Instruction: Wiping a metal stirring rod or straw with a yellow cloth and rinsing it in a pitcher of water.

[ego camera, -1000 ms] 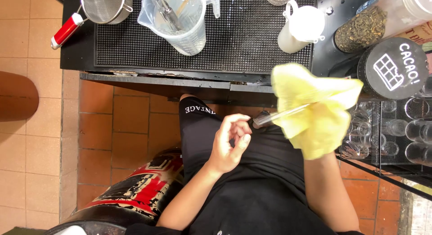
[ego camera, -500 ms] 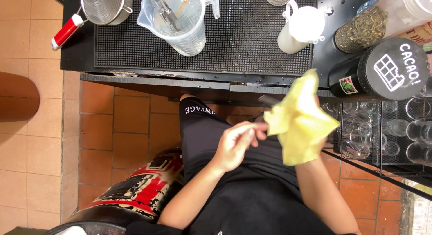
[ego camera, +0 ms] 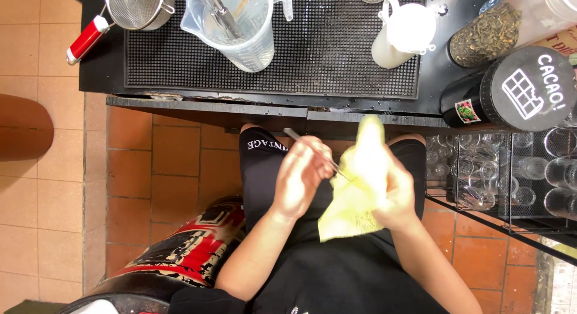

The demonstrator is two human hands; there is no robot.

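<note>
My left hand point(ego camera: 303, 176) pinches a thin metal utensil point(ego camera: 309, 147), likely a long spoon or straw, by its upper part. Its lower end runs into a yellow cloth point(ego camera: 354, 194). My right hand point(ego camera: 396, 191) is wrapped in that cloth and closes it around the utensil's end. Both hands are in front of my lap, just below the edge of the black counter point(ego camera: 198, 103).
On the counter's black rubber mat point(ego camera: 324, 55) stand a clear measuring jug point(ego camera: 231, 25) with tools in it, a metal strainer with a red handle point(ego camera: 123, 10), a white lidded jug point(ego camera: 402, 31), a jar of dried herbs point(ego camera: 490, 34) and a black tin point(ego camera: 517, 91). A glass rack point(ego camera: 511, 176) stands at right.
The yellow cloth has come down from the right toward my lap and folded around the utensil's end. My left hand has shifted right and gripped the utensil's upper part.
</note>
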